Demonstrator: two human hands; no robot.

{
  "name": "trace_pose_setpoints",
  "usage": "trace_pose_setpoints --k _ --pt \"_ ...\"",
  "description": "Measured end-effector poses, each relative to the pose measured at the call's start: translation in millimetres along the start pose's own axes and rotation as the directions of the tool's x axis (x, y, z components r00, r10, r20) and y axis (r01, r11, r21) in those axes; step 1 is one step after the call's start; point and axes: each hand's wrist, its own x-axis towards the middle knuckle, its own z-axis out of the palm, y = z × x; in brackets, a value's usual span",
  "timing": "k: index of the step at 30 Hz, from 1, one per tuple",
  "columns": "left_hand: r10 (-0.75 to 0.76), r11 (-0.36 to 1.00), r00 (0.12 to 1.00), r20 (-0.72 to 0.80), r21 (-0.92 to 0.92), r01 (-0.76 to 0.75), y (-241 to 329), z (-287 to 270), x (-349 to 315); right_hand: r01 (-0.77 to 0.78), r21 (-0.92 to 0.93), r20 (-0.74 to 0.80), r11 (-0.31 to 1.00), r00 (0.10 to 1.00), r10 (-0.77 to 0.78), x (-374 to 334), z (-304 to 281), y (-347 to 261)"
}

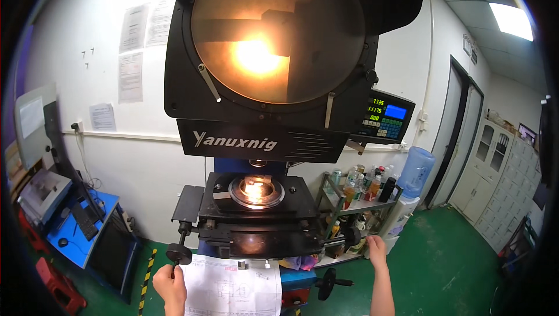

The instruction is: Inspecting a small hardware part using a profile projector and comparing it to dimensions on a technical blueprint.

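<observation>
A large black optical comparator (262, 135) stands before me, its round screen (233, 77) glowing orange with dark shadow shapes. Below it, a metal workpiece (258, 183) lies lit on the round glass holder (237, 201) of the black stage (212, 218). At lower left, my left hand (169, 286) is closed around the small handle of the left handwheel (179, 254). On the other side, my right hand (376, 250) has its fingers bent in at the right handwheel (352, 235), pinching its handle, which the fingers mostly hide.
A drawing sheet (230, 290) lies under the stage, near another black crank wheel (327, 284). A digital readout (384, 117) is mounted at right. Behind stand a bottle shelf (355, 204) and a water dispenser (416, 170). A blue desk (73, 243) with a keyboard is at left.
</observation>
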Motion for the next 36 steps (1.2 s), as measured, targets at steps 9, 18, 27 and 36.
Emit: trace_pose_setpoints --k 9,18,27,36 --pt "0.005 0.997 0.992 -0.128 -0.071 -0.014 1 -4 15 -0.022 -0.044 0.061 0.999 0.998 0.024 1 -8 9" --pt "0.014 0.996 0.991 -0.132 -0.088 -0.026 5 -4 15 -0.045 -0.073 0.067 0.996 0.996 0.050 4 -4 16" --pt "-0.041 0.995 0.995 -0.090 -0.092 0.033 1 -10 13 -0.268 0.214 0.161 0.939 0.958 0.237 0 2 -20" --pt "-0.049 0.910 0.999 -0.020 -0.413 0.036 -26 -23 -7 0.533 0.043 0.201 0.845 0.824 -0.530 6 43 -135"
